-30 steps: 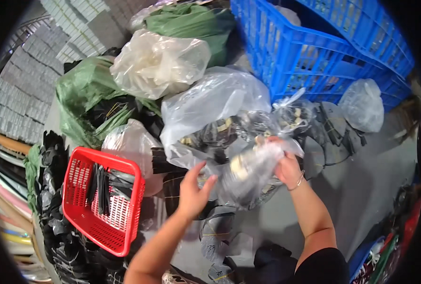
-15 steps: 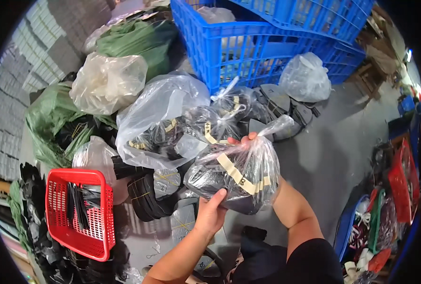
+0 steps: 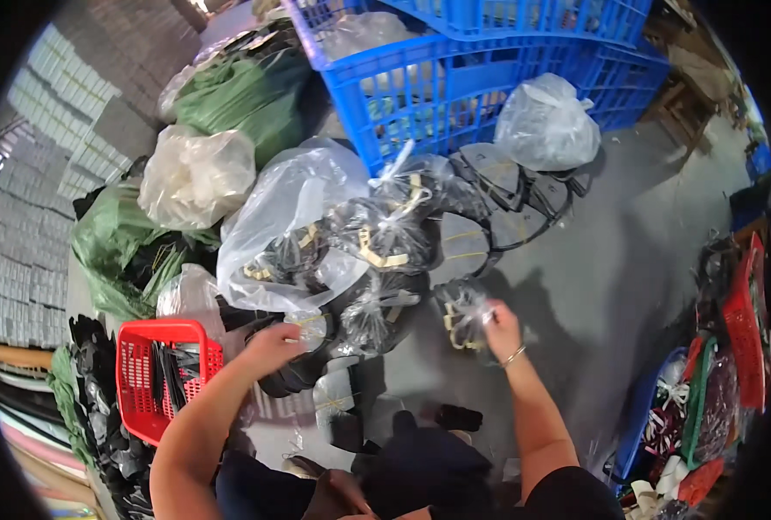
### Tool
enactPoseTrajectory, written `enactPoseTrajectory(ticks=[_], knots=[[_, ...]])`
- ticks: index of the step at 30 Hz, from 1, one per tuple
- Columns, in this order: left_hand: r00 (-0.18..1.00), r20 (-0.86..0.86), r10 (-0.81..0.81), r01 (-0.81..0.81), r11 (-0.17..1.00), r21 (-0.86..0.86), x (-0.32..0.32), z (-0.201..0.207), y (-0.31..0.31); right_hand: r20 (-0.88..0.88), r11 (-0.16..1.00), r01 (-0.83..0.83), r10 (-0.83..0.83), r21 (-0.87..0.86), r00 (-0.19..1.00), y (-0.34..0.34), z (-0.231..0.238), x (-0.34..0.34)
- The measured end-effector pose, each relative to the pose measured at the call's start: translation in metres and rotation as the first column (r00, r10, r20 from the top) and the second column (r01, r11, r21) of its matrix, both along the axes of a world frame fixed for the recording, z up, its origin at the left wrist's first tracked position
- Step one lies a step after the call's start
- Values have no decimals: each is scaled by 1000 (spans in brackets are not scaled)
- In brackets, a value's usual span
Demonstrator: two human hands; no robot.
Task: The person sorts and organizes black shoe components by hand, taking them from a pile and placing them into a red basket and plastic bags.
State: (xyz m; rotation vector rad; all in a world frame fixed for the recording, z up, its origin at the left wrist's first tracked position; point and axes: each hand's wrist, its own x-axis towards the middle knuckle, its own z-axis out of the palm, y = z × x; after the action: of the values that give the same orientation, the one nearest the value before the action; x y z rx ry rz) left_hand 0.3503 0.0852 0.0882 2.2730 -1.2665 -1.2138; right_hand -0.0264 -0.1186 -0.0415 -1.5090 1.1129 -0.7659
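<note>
A red basket (image 3: 143,425) sits left of the left hand (image 3: 274,348), which hovers at a black bundle (image 3: 292,380); I cannot tell whether its blurred fingers grip anything. Right of it lies a knotted bag (image 3: 375,319). The right hand (image 3: 502,329) pinches the gathered top of a small clear bag (image 3: 457,316), just left of its fingers.
</note>
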Motion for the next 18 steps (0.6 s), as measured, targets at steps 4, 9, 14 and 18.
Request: enactPoseTrajectory(ticks=[4,9,14,18], knots=[[975,-43,220,-216,972,90,24,15,1,-162,972,-203,183,-120,970,21,-2,-16],[848,512,-136,308,912,-269,67,-27,-48,-816,743,-669,382,-8,434,-13,41,-16],[718,653,-244,200,969,142,135,-62,-118,-851,676,-727,308,-119,425,-18,111,99],[822,543,172,-48,971,-235,162,-18,-160,-797,371,-922,522,-108,303,-9,107,200]])
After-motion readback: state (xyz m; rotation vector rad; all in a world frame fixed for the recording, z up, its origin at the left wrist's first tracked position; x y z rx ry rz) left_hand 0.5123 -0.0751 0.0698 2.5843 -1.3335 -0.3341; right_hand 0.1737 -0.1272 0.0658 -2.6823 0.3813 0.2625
